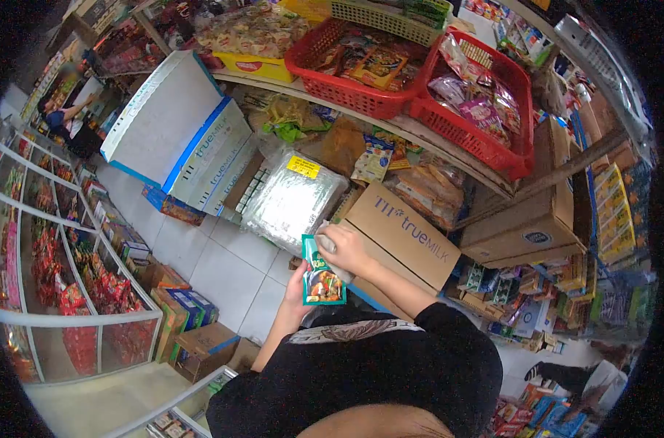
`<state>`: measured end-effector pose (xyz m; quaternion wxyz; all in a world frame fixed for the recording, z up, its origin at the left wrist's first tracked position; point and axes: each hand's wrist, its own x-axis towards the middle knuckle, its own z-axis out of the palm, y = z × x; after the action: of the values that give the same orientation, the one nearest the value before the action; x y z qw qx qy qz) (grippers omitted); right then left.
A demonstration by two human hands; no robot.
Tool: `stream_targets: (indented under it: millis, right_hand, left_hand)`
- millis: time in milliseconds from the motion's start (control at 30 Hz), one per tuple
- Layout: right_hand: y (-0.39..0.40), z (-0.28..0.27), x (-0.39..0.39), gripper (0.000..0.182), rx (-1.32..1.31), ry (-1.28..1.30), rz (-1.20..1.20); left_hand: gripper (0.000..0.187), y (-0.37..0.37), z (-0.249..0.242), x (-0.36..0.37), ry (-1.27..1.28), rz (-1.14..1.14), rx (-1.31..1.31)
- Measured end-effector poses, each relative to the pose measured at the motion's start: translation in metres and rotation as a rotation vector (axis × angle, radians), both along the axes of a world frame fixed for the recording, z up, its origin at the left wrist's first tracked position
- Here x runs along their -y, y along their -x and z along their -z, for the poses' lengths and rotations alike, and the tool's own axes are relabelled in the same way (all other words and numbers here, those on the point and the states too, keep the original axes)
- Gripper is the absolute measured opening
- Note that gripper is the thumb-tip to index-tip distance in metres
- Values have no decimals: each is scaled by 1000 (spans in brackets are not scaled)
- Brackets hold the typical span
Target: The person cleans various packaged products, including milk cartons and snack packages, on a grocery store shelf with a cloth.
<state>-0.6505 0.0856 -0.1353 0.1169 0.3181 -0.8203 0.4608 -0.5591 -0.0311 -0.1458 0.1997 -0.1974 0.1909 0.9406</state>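
A teal food packet (323, 282) with a picture of a dish is upright in front of the body. My left hand (297, 287) grips its left edge. My right hand (342, 250) is closed around a pale, crumpled cloth-like item (326, 244) and touches the packet's upper right side. Just beyond the hands lies a plastic-wrapped silvery pack (292, 197) with a yellow label. A brown milk carton box (401, 233) is beside my right forearm.
Red baskets (361, 98) of packets stand on a shelf ahead. An open white-and-blue box (208, 157) is at the left. Glass-fronted cases (91, 320) line the far left. A person (69, 120) is in the left background.
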Motion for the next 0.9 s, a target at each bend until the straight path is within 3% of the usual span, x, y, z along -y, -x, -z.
stream_targets:
  millis: [100,167,233,300,367,400,467,500,600,700,800,833,900]
  right_hand:
    - [-25,1,3,22,29,-71,-185]
    - [-42,-2,0,24,-56,-106,-316]
    - [-51,3,-1,25,-186,-112,-577]
    - [-36,3,-3,25,-239,-84,-520]
    - [-20,-1,-3,24,-90,-97,-242]
    - [-16,-2,-1,24,-91,-94,-246]
    - [-9,-3,3,23,36,-13,-21]
    - [-13,-5,4,23,31,-15,-23]
    - [-48,-15,6,20,-66,-50,-334]
    - [-53,-14,1,20,-224,-73,-349]
    - [-28,-9,-10,22,-53,-108,-60]
    - [-22,-12,-13,22,-53,-95,-63]
    - [-18,-16,-15,21,57,29,220]
  left_hand:
    - [39,3,-14,-2,39,-35,28]
    - [42,6,0,5,73,-99,109]
    - [44,5,2,11,41,-38,25]
    - [43,6,2,7,36,-57,19]
    - [39,4,1,4,73,-78,16]
    - [37,3,3,6,41,-28,-37]
    - [37,3,5,6,56,-26,-14]
    - [37,4,4,4,66,-22,12]
    - [46,9,0,11,74,-14,13]
    - [48,13,2,15,30,-2,-16]
    - [45,15,-15,-1,128,70,25]
    - [42,16,-12,3,-13,160,-86]
    - [39,21,-8,-7,148,100,12]
